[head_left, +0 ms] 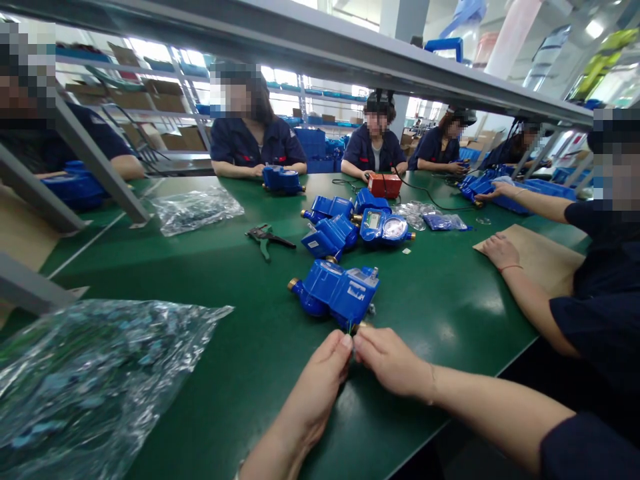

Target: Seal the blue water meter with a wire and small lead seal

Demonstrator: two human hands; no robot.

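Note:
Just in front of me a blue water meter (336,291) with brass ends rests on the green table. My left hand (319,378) and my right hand (393,363) meet at its near side, thumbs and forefingers pinched together. A thin green wire (349,327) sticks up between the fingertips, close to the meter's near brass end. The rest of the wire is hidden by my fingers. Behind this meter sit several more blue meters (329,235), one with its display and dial facing up (384,227).
Green-handled pliers (267,240) lie left of the meters. A clear bag of green wires with light-blue tags (85,380) is at near left, another bag (197,208) beyond. Co-workers sit around the table; one person's hand (501,252) rests at right. A shelf beam (320,47) crosses overhead.

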